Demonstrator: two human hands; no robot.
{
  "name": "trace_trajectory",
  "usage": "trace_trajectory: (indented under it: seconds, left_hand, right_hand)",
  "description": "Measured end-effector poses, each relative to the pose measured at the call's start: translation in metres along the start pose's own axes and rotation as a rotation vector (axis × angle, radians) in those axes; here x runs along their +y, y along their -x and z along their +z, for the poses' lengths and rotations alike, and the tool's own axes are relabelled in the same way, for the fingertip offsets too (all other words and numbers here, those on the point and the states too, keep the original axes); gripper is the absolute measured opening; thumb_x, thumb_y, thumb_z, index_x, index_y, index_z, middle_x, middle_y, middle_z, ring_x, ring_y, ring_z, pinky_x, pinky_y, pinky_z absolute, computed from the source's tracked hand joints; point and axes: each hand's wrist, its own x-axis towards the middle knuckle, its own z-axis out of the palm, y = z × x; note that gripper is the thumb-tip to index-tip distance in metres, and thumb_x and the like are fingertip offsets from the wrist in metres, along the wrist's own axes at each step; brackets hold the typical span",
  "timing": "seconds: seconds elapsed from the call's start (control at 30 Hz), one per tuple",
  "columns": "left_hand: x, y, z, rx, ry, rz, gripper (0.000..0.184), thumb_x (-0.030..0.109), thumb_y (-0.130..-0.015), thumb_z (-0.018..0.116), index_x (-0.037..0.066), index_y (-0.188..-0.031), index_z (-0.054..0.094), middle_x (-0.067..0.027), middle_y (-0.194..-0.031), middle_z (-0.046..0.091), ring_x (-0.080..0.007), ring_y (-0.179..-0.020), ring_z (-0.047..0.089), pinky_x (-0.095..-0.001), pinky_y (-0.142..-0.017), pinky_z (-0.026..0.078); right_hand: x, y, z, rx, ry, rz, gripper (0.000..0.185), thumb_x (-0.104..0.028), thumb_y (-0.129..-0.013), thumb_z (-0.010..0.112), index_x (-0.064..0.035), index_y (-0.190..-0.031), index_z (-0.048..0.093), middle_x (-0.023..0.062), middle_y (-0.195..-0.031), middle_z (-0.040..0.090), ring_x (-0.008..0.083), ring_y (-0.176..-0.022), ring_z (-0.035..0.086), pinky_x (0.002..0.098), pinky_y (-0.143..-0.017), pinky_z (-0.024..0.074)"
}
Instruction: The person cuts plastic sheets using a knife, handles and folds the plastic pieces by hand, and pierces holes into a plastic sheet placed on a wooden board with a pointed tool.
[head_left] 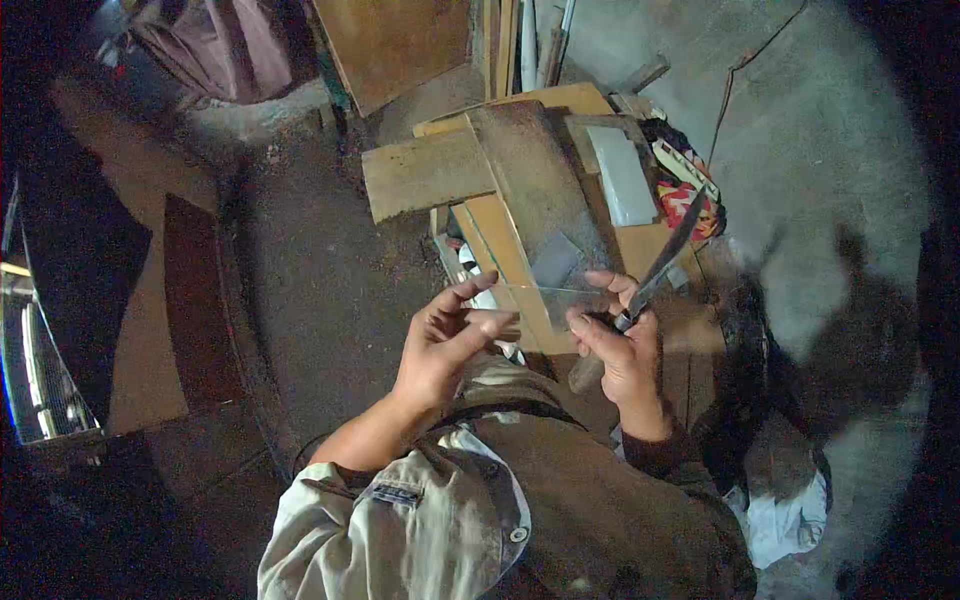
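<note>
My right hand (628,355) is closed round a knife (668,255). The dark blade slants up to the right, and the wooden handle (586,372) pokes out below my palm. A thin see-through sheet (545,300) reaches from the fingers of this hand towards my left; whether it is glass or plastic I cannot tell. At the sheet's left end is my left hand (445,340), its thumb and forefinger spread apart. The forefinger tip is close to the sheet's upper corner; contact is unclear. Below the sheet lies a small grey piece (557,260) on a board.
Beneath my hands is a pile of wooden boards (530,170), with a pale white panel (621,175) on it. A red patterned cloth or bag (688,208) lies at the right. Upright strips (508,45) and a brown panel (395,50) stand at the back. A dark sheet (85,260) is at left.
</note>
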Motion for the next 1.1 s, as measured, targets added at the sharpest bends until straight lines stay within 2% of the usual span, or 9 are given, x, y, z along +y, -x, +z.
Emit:
trace_trajectory:
  seconds: [0.03,0.1,0.13,0.2,0.83,0.9,0.97,1.03,1.1]
  left_hand:
    - [0.0,-0.001,0.0,0.002,0.001,0.0,0.044,0.009,-0.086,0.058,0.0,-0.127,0.042,-0.0112,-0.097,0.065,-0.0169,-0.087,0.063,-0.0297,-0.078,0.048]
    - [-0.001,-0.002,-0.003,0.045,-0.128,-0.068,0.033,0.007,-0.081,0.063,0.0,-0.112,0.054,-0.009,-0.091,0.066,-0.0156,-0.079,0.063,-0.029,-0.073,0.05]
    - [-0.002,-0.002,-0.003,0.047,-0.127,-0.067,0.033,0.007,-0.081,0.063,0.0,-0.112,0.054,-0.009,-0.091,0.066,-0.0156,-0.079,0.063,-0.029,-0.073,0.05]
    - [-0.004,-0.003,-0.003,0.087,0.0,0.022,0.028,0.002,-0.084,0.061,-0.002,-0.111,0.055,-0.0113,-0.089,0.066,-0.0162,-0.078,0.064,-0.0267,-0.068,0.052]
    - [0.015,-0.001,-0.019,0.089,-0.192,0.007,0.034,0.004,-0.08,0.065,0.002,-0.113,0.057,-0.0067,-0.085,0.066,-0.0126,-0.076,0.063,-0.0234,-0.065,0.048]
    - [0.026,-0.004,-0.019,-0.036,-0.315,-0.075,0.031,0.005,-0.08,0.067,0.001,-0.109,0.057,-0.0057,-0.085,0.065,-0.0112,-0.078,0.061,-0.0231,-0.068,0.047]
    - [0.029,-0.004,-0.01,-0.075,-0.387,-0.018,0.025,0.005,-0.08,0.066,-0.001,-0.103,0.058,-0.0054,-0.085,0.064,-0.0111,-0.079,0.06,-0.0244,-0.072,0.048]
    - [0.028,-0.006,-0.006,-0.259,-0.401,-0.178,0.02,0.004,-0.081,0.066,-0.002,-0.099,0.06,-0.005,-0.084,0.064,-0.0115,-0.076,0.059,-0.0256,-0.074,0.048]
    - [0.016,-0.007,-0.006,-0.246,-0.397,-0.126,0.014,0.01,-0.081,0.065,0.0,-0.091,0.064,-0.0043,-0.086,0.065,-0.0112,-0.081,0.059,-0.0268,-0.075,0.047]
  right_hand:
    - [0.0,-0.001,0.0,-0.001,0.0,0.001,0.048,-0.008,-0.071,0.072,-0.0014,-0.112,0.049,0.0055,-0.084,0.061,0.0106,-0.068,0.057,0.0228,-0.058,0.0481]
    - [0.002,-0.002,0.001,-0.009,0.005,0.017,0.047,-0.006,-0.071,0.072,-0.0003,-0.111,0.049,0.0059,-0.084,0.061,0.0112,-0.07,0.058,0.0249,-0.062,0.0504]
    - [0.003,-0.002,0.001,-0.011,0.005,0.018,0.047,-0.006,-0.071,0.072,-0.0003,-0.111,0.049,0.0059,-0.084,0.061,0.0112,-0.07,0.058,0.0249,-0.062,0.0504]
    - [0.005,0.0,0.002,-0.056,0.014,-0.079,0.041,-0.006,-0.072,0.069,0.0,-0.109,0.05,0.006,-0.077,0.06,0.0106,-0.06,0.055,0.0229,-0.05,0.0404]
    - [0.009,-0.004,0.002,-0.028,0.079,-0.003,0.018,-0.006,-0.076,0.067,0.0007,-0.089,0.056,0.0039,-0.073,0.058,0.0098,-0.06,0.055,0.0214,-0.05,0.0409]
    - [0.01,-0.008,-0.005,-0.22,0.166,0.008,0.02,-0.007,-0.076,0.068,0.0012,-0.09,0.057,0.0032,-0.073,0.058,0.0088,-0.06,0.054,0.0212,-0.052,0.0414]
    - [0.005,-0.007,-0.003,-0.25,0.18,0.014,0.02,-0.008,-0.076,0.068,0.0013,-0.09,0.057,0.0031,-0.074,0.058,0.0084,-0.06,0.054,0.0211,-0.052,0.0416]
    - [0.004,-0.006,0.0,-0.282,0.193,0.017,0.02,-0.008,-0.076,0.068,0.0013,-0.09,0.057,0.0031,-0.074,0.058,0.0079,-0.06,0.053,0.0211,-0.053,0.0419]
    - [0.004,-0.005,0.002,-0.264,0.172,0.059,0.02,-0.009,-0.077,0.068,0.0012,-0.09,0.058,0.0037,-0.076,0.059,0.0078,-0.06,0.053,0.0207,-0.054,0.0421]
